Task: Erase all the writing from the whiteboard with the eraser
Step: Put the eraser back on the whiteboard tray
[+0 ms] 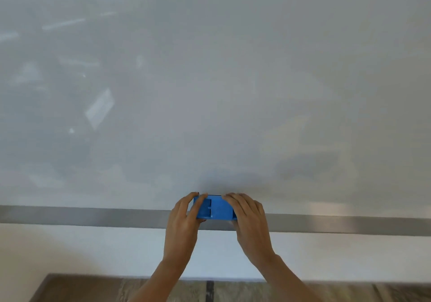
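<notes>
Spanning the gap between the two hands, the blue eraser [218, 208] is held at the bottom of the whiteboard [210, 92], partly over the grey metal strip [93, 215] along the board's lower edge. Its long axis is laid left to right, parallel to that strip. The left end is gripped by the left hand [183, 215], with fingers curled over the top edge and front face. The right end is covered by the right hand [248, 215], its fingers bent over the top in the same way. Neither hand is placed nearer than the other. Almost all of the board surface lies above the fingers, so any coming stroke is judged to run upward or sideways.

The eraser's wiping face is hidden, and contact with the board cannot be confirmed. The right thumb is concealed. No clear writing can be made out; pale streaks at the left may be reflections. The board is cut off at the top and both sides.
</notes>
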